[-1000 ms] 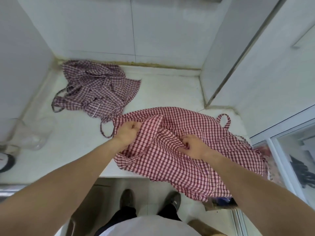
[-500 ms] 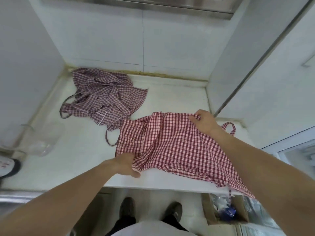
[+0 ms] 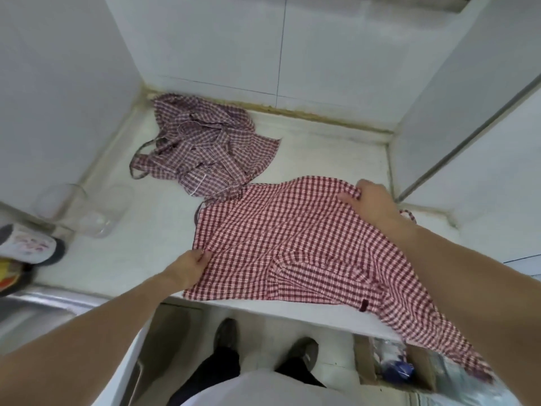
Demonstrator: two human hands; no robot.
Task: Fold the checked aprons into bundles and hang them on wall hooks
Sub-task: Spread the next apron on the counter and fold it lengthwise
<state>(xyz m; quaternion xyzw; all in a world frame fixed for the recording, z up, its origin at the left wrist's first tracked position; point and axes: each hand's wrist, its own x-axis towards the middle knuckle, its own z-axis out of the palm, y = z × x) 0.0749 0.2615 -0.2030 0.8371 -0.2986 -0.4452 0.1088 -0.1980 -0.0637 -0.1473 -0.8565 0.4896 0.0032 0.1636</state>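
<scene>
A red checked apron (image 3: 295, 247) lies spread across a white surface (image 3: 140, 259), its right part trailing over the front edge. The person's left hand (image 3: 187, 268) pinches the near left edge, fingers (image 3: 202, 256) closed on the cloth; the right hand (image 3: 371, 200) grips the far edge, fingers (image 3: 348, 196) curled round a fold. A second, crumpled checked apron (image 3: 205, 153) sits behind, by the tiled wall (image 3: 281, 45), its edge touching the spread one.
</scene>
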